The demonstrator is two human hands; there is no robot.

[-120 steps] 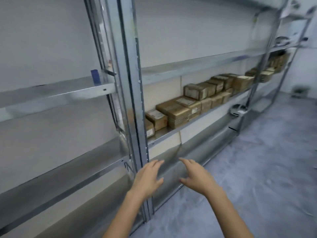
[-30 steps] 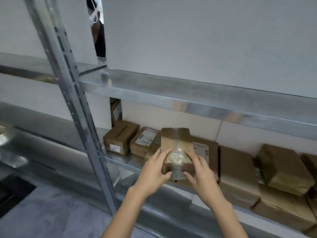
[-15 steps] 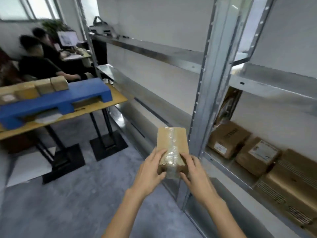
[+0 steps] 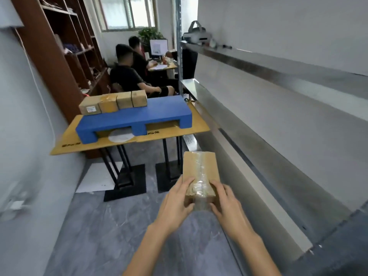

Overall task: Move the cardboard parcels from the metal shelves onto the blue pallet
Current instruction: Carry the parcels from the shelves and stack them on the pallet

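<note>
The left hand [image 4: 175, 202] and right hand [image 4: 229, 206] are clasping one parcel [image 4: 199, 168], four parcels [image 4: 113, 103] already sitting on the blue pallet [image 4: 159, 114] beyond the fingers [image 4: 188, 181].

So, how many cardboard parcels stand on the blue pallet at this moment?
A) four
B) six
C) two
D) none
A: a row of four parcels stands along the far left edge of the blue pallet, while a fifth parcel is not on it, held between the left hand and the right hand.
</note>
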